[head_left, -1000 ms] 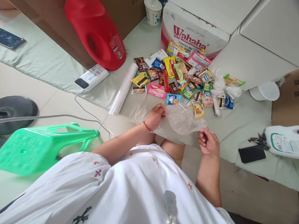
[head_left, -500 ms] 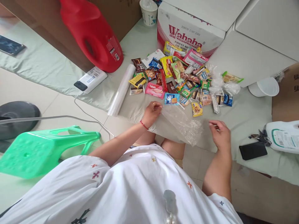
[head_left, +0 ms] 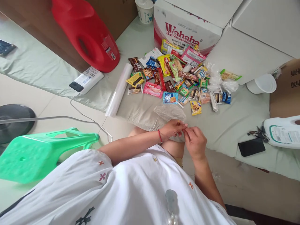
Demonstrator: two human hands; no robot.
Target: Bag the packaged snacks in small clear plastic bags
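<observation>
A clear plastic bag (head_left: 170, 112) lies crumpled on the pale green cloth (head_left: 225, 125) in front of me. My left hand (head_left: 172, 128) and my right hand (head_left: 195, 142) meet just below it, fingertips pinched together on the bag's near edge. Beyond the bag spreads a pile of wrapped snacks (head_left: 180, 76), among them a pink wafer pack (head_left: 152, 89) and a blue biscuit pack (head_left: 170, 97). A roll of clear plastic bags (head_left: 119, 90) lies left of the pile.
A red jug (head_left: 86, 31) leans at the back left, a Wahaha carton (head_left: 185, 28) behind the snacks. A white cup (head_left: 262, 83), black wallet (head_left: 250, 147) with keys and a white bottle (head_left: 282, 131) sit right. A green stool (head_left: 42, 150) lies left.
My hands held the bag stretched wide apart; they have come together near my body, and the bag has slumped onto the cloth.
</observation>
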